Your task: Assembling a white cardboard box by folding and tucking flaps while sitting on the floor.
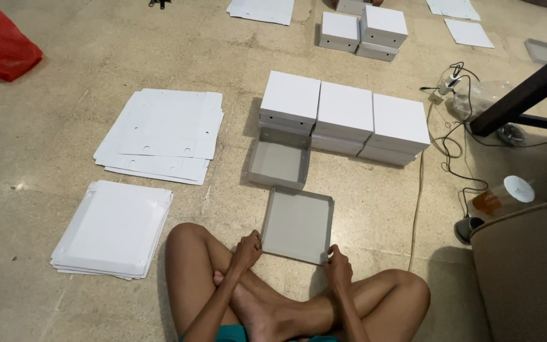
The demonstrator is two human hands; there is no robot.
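The shallow grey box tray (297, 223) lies open side up on the floor (45, 152), just ahead of your crossed legs, its long axis running away from you. Your left hand (247, 251) pinches its near left corner; your right hand (338, 266) grips the near right corner.

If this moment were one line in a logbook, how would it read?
left hand: grips near-left corner of grey box tray | right hand: grips near-right corner | tray: flat on floor
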